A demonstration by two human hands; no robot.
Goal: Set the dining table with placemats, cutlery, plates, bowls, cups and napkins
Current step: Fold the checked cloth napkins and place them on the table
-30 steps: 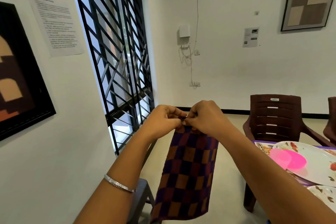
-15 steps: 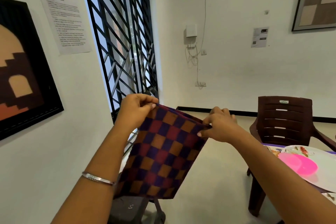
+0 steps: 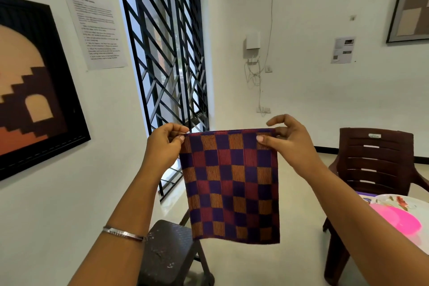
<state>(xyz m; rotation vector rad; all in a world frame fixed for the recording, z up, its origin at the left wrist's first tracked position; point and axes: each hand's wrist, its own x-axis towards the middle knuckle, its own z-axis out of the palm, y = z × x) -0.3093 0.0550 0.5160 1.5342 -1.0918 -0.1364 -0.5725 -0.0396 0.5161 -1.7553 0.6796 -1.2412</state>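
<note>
A checked cloth napkin (image 3: 232, 186) in purple, red and orange hangs flat in mid-air in front of me. My left hand (image 3: 164, 146) pinches its upper left corner. My right hand (image 3: 287, 139) pinches its upper right corner between thumb and forefinger, the other fingers lifted. At the lower right edge a pink bowl (image 3: 397, 218) sits on a white floral plate (image 3: 392, 199) on the table.
A brown plastic chair (image 3: 376, 162) stands at the table's far side. A dark stool (image 3: 167, 253) is below the napkin. A barred window (image 3: 167, 53) and framed pictures line the white walls. Pale floor lies beyond.
My hands have moved apart and stretched the napkin out; it was bunched between them a second ago and now hangs spread open and square.
</note>
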